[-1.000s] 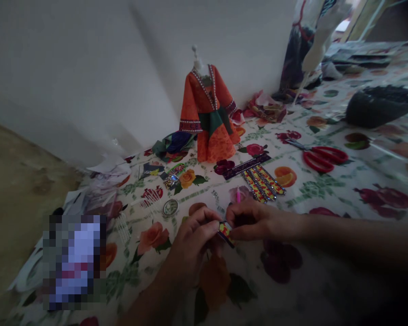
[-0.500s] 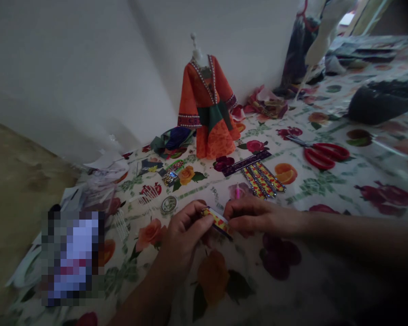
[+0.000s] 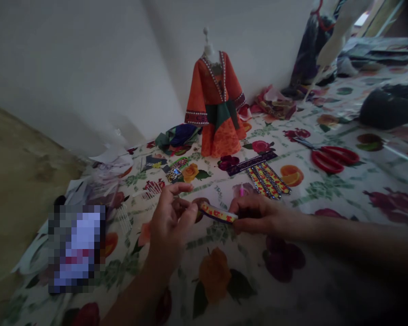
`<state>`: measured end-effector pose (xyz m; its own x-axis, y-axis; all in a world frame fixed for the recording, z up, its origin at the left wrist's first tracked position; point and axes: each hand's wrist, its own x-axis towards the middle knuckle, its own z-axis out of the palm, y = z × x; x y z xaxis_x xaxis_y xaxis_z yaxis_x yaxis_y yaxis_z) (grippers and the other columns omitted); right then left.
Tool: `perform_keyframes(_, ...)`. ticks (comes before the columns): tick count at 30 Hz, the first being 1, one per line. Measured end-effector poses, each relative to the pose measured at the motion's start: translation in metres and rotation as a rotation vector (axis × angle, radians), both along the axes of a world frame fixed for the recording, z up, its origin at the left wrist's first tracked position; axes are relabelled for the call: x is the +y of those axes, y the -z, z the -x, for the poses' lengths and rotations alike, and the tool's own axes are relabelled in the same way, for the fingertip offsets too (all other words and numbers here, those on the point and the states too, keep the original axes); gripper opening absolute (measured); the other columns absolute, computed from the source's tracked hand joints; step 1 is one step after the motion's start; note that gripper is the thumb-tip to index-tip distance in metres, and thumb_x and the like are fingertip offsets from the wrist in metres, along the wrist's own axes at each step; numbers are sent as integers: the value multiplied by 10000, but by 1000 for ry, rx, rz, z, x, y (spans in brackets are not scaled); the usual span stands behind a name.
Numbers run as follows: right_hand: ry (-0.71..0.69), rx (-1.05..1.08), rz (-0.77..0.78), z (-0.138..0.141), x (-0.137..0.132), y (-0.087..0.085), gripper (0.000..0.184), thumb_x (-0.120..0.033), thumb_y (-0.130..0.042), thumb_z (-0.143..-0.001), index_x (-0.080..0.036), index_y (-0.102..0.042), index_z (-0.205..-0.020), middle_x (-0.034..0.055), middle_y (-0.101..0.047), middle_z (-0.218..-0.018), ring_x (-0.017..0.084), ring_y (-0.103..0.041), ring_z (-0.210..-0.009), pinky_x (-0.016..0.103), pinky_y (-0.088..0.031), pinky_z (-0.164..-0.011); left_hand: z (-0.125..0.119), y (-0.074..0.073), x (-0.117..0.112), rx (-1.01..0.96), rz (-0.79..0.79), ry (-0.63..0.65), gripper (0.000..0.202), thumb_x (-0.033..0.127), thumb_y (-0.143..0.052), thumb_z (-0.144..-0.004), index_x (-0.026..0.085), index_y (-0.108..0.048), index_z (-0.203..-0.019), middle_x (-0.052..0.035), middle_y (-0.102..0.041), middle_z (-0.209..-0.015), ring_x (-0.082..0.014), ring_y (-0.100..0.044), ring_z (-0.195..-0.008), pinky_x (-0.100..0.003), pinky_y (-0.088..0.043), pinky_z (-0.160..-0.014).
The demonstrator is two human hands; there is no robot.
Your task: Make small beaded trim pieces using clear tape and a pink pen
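Observation:
My right hand (image 3: 263, 215) pinches the right end of a short yellow-and-red patterned trim strip (image 3: 218, 213) with a dark edge, held above the tablecloth and slightly bowed. Just left of the strip's free end, my left hand (image 3: 170, 222) has its fingers apart, the thumb tip close to it; nothing shows in its grasp. Past my right hand lie several similar yellow strips (image 3: 269, 180) with glittery dark borders, below a dark purple beaded strip (image 3: 252, 163). A pink pen-like stick (image 3: 242, 190) points up behind my right fingers, its lower part hidden.
A small dress form in an orange and green robe (image 3: 215, 90) stands against the wall. Red-handled scissors (image 3: 333, 158) lie to the right, near a dark bowl-like object (image 3: 389, 107). Rhinestone strips (image 3: 124, 218), fabric scraps (image 3: 178, 136) and a pixelated object (image 3: 80, 249) are on the left.
My left hand has let go of the strip's left end and moved left, its fingers spreading. The strip stays in my right hand, now turned more level. The view has shifted slightly.

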<state>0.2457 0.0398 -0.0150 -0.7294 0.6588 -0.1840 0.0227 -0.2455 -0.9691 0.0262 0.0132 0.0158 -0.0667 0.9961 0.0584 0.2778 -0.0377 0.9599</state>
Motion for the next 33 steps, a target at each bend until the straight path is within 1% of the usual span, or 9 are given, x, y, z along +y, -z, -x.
perform_keyframes(2,-14,15,-2,0,-1,0,150,-301,-667,-880,-163,-607,-877,-5,-555,-754,104,-466,-648,241,-352,-576,-3,-1,-6,169,-50,60,258,219,-591,-873,242,-573,-1130,17,-576,-787,-141,-541,-712,-244,-425,-635)
perform_keyframes(4,-17,32,-3,0,-2,1,162,-313,-660,-893,-162,-603,-886,-17,-537,-733,93,-450,-619,236,-343,-558,-7,0,-12,272,-85,142,176,210,-577,-898,243,-594,-1071,9,-591,-828,-141,-553,-727,-257,-437,-666)
perform_keyframes(9,-29,61,-10,0,-3,3,176,-316,-652,-905,-152,-589,-890,-31,-505,-701,85,-416,-606,229,-317,-543,-15,8,-17,335,-183,305,89,156,-579,-905,227,-597,-954,7,-599,-843,-125,-567,-708,-253,-441,-655)
perform_keyframes(13,-12,60,-22,0,-3,5,170,-298,-661,-895,-152,-574,-884,-42,-472,-691,84,-394,-607,229,-298,-537,-16,13,-16,350,-172,345,132,149,-586,-890,230,-592,-995,-1,-585,-883,-126,-566,-715,-260,-454,-658)
perform_keyframes(17,-28,73,-60,0,-4,7,186,-320,-649,-903,-151,-577,-881,-38,-471,-695,90,-386,-610,238,-302,-538,-16,15,-18,318,-143,329,259,161,-557,-898,252,-540,-1139,-36,-575,-1121,-126,-586,-763,-271,-473,-674)
perform_keyframes(19,-28,40,-87,0,-5,7,208,-346,-653,-901,-152,-581,-882,-41,-469,-687,90,-384,-603,238,-298,-530,-16,15,-18,323,-93,357,247,171,-545,-910,252,-535,-1143,-22,-603,-1051,-124,-586,-743,-264,-467,-662)
perform_keyframes(23,-10,-33,-113,0,-5,5,208,-355,-652,-897,-159,-584,-892,-41,-476,-682,90,-394,-594,234,-299,-520,-17,14,-15,313,-58,374,105,172,-551,-906,233,-570,-991,23,-604,-832,-115,-568,-683,-231,-440,-604)
perform_keyframes(30,32,-118,-225,-3,-4,0,196,-356,-620,-913,-161,-611,-916,-28,-508,-691,103,-442,-619,234,-343,-530,-17,14,-14,324,-85,355,89,129,-562,-873,216,-579,-871,45,-588,-751,-87,-508,-602,-204,-385,-542)
perform_keyframes(33,62,-137,-277,-3,-4,-1,143,-304,-613,-909,-164,-611,-882,-30,-518,-682,97,-452,-618,220,-353,-529,-17,14,-16,329,-58,371,88,130,-556,-869,213,-572,-845,47,-580,-730,-89,-503,-606,-202,-380,-546)
